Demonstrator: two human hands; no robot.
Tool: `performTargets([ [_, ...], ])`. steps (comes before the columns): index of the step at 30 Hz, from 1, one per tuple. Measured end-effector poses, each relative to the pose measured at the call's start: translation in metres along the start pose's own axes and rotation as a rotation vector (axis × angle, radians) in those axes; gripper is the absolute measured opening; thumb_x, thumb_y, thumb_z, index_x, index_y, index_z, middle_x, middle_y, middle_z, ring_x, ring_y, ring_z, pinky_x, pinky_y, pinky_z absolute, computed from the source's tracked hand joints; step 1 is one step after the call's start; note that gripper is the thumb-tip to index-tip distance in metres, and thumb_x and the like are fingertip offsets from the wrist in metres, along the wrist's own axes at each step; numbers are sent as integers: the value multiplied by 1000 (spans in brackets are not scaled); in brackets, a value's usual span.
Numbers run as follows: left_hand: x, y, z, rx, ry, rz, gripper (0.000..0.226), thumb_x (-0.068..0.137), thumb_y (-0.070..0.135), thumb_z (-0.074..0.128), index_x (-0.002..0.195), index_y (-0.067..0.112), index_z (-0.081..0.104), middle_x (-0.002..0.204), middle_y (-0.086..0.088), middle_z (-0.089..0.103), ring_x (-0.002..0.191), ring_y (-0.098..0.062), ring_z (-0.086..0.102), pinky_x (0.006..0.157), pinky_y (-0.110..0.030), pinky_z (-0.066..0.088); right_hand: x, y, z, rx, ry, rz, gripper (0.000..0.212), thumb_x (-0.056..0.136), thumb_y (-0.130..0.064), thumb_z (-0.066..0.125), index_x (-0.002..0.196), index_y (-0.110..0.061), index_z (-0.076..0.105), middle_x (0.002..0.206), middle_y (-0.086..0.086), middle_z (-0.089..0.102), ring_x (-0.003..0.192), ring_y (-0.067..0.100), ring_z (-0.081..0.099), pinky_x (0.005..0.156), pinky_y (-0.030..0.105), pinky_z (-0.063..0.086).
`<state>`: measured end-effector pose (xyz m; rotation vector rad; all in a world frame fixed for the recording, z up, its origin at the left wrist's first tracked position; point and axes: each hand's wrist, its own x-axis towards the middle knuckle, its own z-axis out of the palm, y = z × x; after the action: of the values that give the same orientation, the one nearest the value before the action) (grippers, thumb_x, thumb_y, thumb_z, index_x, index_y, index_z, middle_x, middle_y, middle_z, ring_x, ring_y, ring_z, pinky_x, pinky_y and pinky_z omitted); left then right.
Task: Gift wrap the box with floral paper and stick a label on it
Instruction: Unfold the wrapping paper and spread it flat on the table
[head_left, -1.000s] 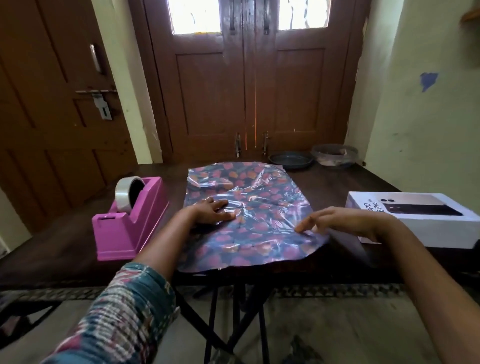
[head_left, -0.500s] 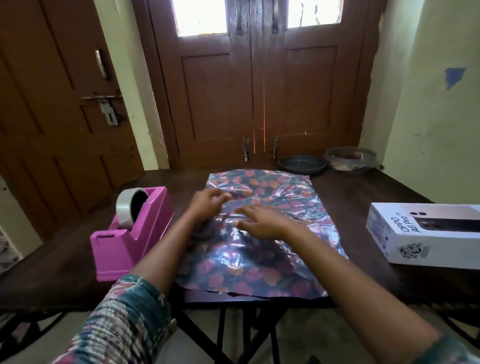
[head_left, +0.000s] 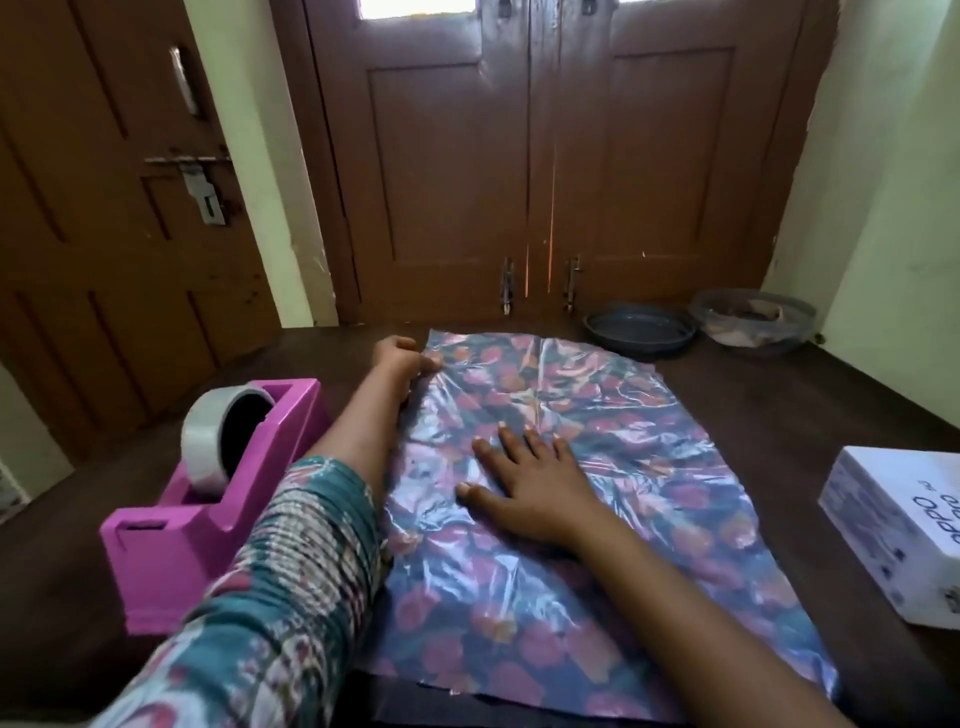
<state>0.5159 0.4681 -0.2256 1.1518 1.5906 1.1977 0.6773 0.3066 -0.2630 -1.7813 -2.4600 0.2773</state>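
Note:
The glossy floral wrapping paper (head_left: 649, 467) lies spread flat on the dark wooden table (head_left: 810, 395), its near edge reaching the table's front. My left hand (head_left: 400, 358) pinches the paper's far left corner. My right hand (head_left: 524, 478) rests flat on the middle of the sheet, fingers spread, palm down. The white phone box (head_left: 898, 530) sits apart on the table at the right edge of view, partly cut off. No label is visible.
A pink tape dispenser (head_left: 208, 499) with a roll of clear tape (head_left: 208, 436) stands left of the paper, close to my left forearm. A dark round dish (head_left: 639, 332) and a clear bowl (head_left: 753, 322) sit at the table's far right, before the brown doors.
My left hand has slid from the middle of the sheet to its far left corner. My right hand came from the paper's right edge onto its middle. The head moved closer and lower.

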Motion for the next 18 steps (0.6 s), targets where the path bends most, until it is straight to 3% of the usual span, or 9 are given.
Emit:
performTargets([
  [3,6,-7,8,77,-14,37,59,70,-3,77,123,1,51,117,-22,61,90,-21,57,73,-29,47,1,0,3,9,13,18,69,90,-66,23,148,-34,7,158,0,-1,144,23,-5,114,46,-8],
  [5,6,-6,7,241,12,70,55,72,6,79,121,5,55,117,-18,62,100,-25,60,81,-32,48,0,-1,3,17,18,23,69,89,-67,23,148,-34,8,158,0,-1,145,23,-5,114,46,-8],
  [8,0,1,0,580,96,155,42,86,24,64,124,10,53,128,-14,56,118,-30,52,96,-34,43,-2,-2,3,23,15,34,69,88,-68,24,148,-36,9,158,1,-3,144,23,-7,114,46,-9],
  [10,-17,5,-2,740,124,265,44,90,29,57,129,13,49,132,-13,54,121,-31,49,96,-36,41,-3,-2,2,28,3,52,69,88,-68,24,148,-36,9,158,1,-3,144,23,-8,113,45,-10],
  [12,-40,5,-2,740,91,376,39,90,29,55,126,14,53,130,-11,56,120,-29,51,96,-35,42,-2,-2,-2,29,-38,48,67,90,-65,22,148,-34,9,158,1,-3,144,25,-7,113,46,-9],
  [14,-66,1,-1,724,4,443,32,91,29,56,120,16,59,125,-9,59,115,-27,54,94,-33,44,-5,-5,-15,150,-60,13,58,97,-51,19,149,-27,10,158,4,2,145,27,1,114,44,-1],
  [16,-92,-6,-4,775,-87,442,31,92,33,54,120,21,60,124,-9,61,112,-28,57,95,-36,45,-14,-4,-36,503,-14,16,51,102,-33,19,148,-12,14,156,9,13,143,25,12,113,33,11],
  [18,-111,-13,-10,916,-173,448,41,94,42,48,130,24,52,134,-7,55,120,-26,53,102,-38,40,-22,8,-51,550,74,34,52,102,-35,20,148,-12,16,156,6,11,144,18,8,112,26,6],
])
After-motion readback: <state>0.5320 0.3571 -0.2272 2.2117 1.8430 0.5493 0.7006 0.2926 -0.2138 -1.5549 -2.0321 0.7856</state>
